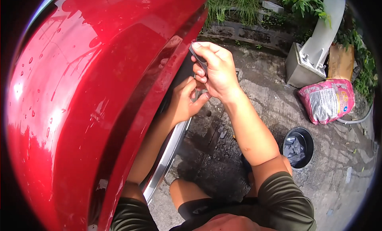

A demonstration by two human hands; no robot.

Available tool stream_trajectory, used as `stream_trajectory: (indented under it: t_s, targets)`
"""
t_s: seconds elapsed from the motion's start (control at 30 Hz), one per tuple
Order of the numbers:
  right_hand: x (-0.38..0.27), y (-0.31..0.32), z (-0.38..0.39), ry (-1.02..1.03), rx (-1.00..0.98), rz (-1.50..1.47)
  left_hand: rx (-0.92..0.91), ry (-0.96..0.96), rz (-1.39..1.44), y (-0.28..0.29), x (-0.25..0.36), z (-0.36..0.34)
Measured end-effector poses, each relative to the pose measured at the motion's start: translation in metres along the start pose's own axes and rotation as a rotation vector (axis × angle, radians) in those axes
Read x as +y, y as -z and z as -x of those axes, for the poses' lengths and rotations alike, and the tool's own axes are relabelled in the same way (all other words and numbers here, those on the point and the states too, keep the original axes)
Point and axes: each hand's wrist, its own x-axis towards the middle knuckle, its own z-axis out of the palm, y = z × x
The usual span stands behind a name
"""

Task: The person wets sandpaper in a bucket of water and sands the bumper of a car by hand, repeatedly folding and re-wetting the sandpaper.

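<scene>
On the left bulges a glossy red car body panel [119, 72], wet with scattered droplets. My right hand [217, 68] is raised beside the panel's edge. It pinches a thin, folded dark grey sheet [199, 58], which resembles sandpaper, between thumb and fingers. Just below it, my left hand [185, 99] is close against the dark underside of the panel edge. Its fingers are curled and its thumb points toward my right wrist. The right hand partly covers the left fingertips, so whatever they grip is hidden. Both hands nearly touch each other.
A black bucket [310, 151] holding crumpled dark grey pieces stands on the concrete ground [258, 107] at right. Beyond it lie a pink bag [346, 94] and a cardboard piece [341, 60] near a grey post [328, 24]. A silver trim strip [167, 157] runs below the panel.
</scene>
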Motion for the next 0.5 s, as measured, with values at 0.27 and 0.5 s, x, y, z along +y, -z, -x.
stream_trajectory:
  t_s: [0.27, 0.5]
  targets:
    - [0.0026, -0.0079, 0.0006, 0.027, 0.028, -0.021, 0.018, -0.058, 0.006, 0.0014, 0.0045, -0.0025]
    - [0.0026, -0.0079, 0.0016, 0.051, 0.050, -0.044, 0.015, -0.068, -0.013, 0.0009, 0.0101, -0.0050]
